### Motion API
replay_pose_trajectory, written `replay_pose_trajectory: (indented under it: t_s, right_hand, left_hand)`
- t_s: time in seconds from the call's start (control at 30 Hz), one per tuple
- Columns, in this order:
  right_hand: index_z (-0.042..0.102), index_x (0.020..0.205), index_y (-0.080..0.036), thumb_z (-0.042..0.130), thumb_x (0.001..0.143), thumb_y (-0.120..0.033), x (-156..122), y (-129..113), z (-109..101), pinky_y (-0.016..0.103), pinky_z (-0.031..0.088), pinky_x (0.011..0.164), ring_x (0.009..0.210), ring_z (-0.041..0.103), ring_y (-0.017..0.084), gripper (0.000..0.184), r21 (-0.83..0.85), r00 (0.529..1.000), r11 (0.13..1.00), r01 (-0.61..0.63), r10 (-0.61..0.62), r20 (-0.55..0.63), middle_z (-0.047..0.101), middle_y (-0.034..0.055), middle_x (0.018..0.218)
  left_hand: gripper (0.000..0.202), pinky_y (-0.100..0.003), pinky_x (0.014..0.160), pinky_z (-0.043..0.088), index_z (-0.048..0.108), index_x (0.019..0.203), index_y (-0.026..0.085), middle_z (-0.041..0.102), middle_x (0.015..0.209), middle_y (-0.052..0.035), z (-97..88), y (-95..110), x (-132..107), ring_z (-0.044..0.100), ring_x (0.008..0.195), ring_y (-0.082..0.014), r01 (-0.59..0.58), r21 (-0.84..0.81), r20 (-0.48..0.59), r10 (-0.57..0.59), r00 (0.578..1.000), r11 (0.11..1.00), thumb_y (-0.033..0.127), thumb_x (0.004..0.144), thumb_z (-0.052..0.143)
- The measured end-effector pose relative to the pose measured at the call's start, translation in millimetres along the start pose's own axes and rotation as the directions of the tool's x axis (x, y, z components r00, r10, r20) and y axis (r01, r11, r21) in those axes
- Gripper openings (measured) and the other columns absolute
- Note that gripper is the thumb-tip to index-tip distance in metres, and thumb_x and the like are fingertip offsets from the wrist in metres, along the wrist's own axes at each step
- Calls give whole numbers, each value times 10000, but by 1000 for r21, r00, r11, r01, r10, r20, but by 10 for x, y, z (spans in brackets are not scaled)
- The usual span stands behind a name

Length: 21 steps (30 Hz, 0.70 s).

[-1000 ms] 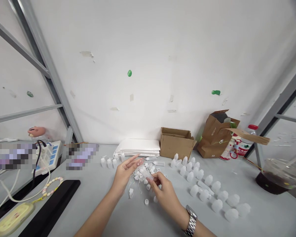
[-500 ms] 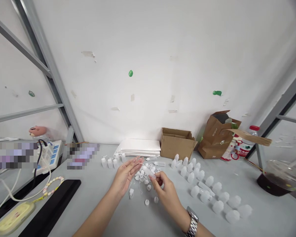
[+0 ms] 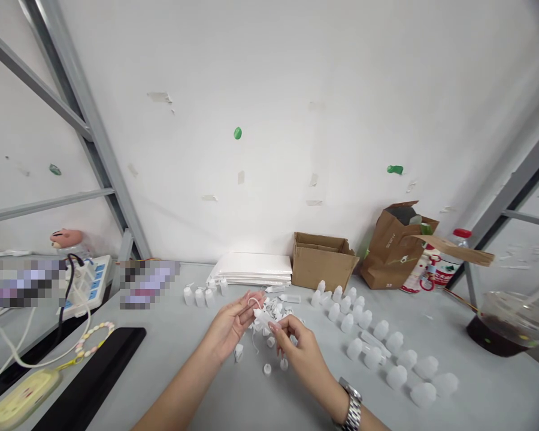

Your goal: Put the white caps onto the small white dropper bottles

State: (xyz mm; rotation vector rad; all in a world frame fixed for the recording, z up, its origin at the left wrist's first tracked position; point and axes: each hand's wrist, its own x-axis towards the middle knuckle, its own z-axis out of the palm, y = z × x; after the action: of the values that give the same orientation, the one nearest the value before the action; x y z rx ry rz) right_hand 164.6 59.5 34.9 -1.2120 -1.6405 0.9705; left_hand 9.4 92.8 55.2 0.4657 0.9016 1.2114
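A small translucent plastic bottle [image 3: 265,318] is pinched between the thumb and fingers of my right hand [image 3: 296,338], tilted toward the left. From its top a thin white strap curls up next to my left hand [image 3: 231,323]. That hand is turned palm up, with its fingers stretched out beside the bottle's top; whether it touches the strap is hard to see. Below and behind both hands lies a pile of small white caps [image 3: 276,308] with thin straps, partly hidden. Two loose caps, one of them a white cap [image 3: 267,369], stand nearer to me.
Rows of translucent bottles [image 3: 381,329] stand at right, several capped bottles [image 3: 199,297] at left. Behind are a white stack [image 3: 251,267], a cardboard box [image 3: 323,263] and a paper bag [image 3: 388,251]. A drink cup [image 3: 498,329] is far right; a power strip [image 3: 96,284] is left.
The bottle's top has shifted slightly left and down toward my left palm. My left fingers have opened out a little, and the strap now curls more above the bottle.
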Motion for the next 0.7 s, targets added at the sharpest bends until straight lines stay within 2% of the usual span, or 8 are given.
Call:
replay_pose_trajectory:
  t_s: [0.4,0.7]
  right_hand:
    - [501,655,-188,440,830,-451,2,0,-3,249,381,629,623,515,143,321,-45,1000,999,24,-24,-8,562,-11,597]
    - [494,649,-193,423,837,-456,-13,3,-4,258,365,659,646,514,151,331,-98,1000,995,19,-20,-3,569,-11,597]
  left_hand:
    - [121,-225,727,523,632,839,128,664,1035,-98,-6,-21,6,634,912,-170,7,8,14,-7,1000,1000,84,755,556]
    - [151,-212,741,508,656,868,120,679,996,-102,-41,-35,17,637,902,-172,-21,73,73,15,997,997,106,730,598]
